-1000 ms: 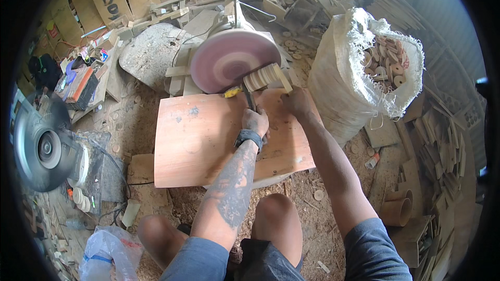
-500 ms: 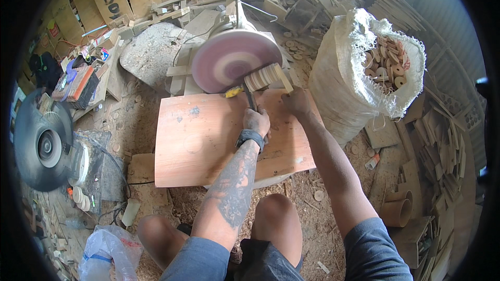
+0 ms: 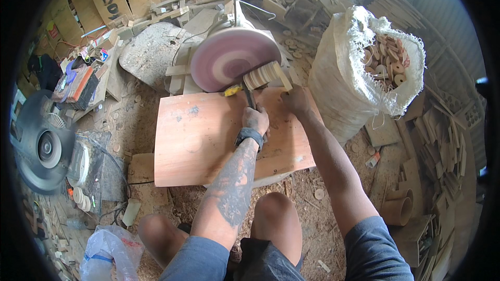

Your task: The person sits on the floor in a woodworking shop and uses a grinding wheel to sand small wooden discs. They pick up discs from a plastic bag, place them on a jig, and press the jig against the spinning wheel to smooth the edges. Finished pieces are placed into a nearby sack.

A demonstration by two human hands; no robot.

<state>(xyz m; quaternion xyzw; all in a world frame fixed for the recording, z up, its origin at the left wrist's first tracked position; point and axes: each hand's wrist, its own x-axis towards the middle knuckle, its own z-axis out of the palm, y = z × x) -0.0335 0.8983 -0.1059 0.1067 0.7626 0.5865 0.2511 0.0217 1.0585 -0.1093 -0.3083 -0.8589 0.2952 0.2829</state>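
A row of round wooden discs, stacked side by side like a roll, lies against the lower right face of a large pinkish sanding disc. Closed around a dark bar is my left hand; the bar runs up to the left end of the stack. At the other end, my right hand grips a short pale wooden stick that reaches to the stack. Some of its fingers are hidden from view. Beside the dark bar sits a small yellow piece.
A curved wooden board lies beneath my hands, before the sanding disc. On the right stands a white woven sack full of wooden discs. A fan is at the left. Sawdust covers the floor, with wood scraps at the right.
My hands and the stacked discs keep nearly the same place against the sanding disc. The fan head at the left has shifted slightly.
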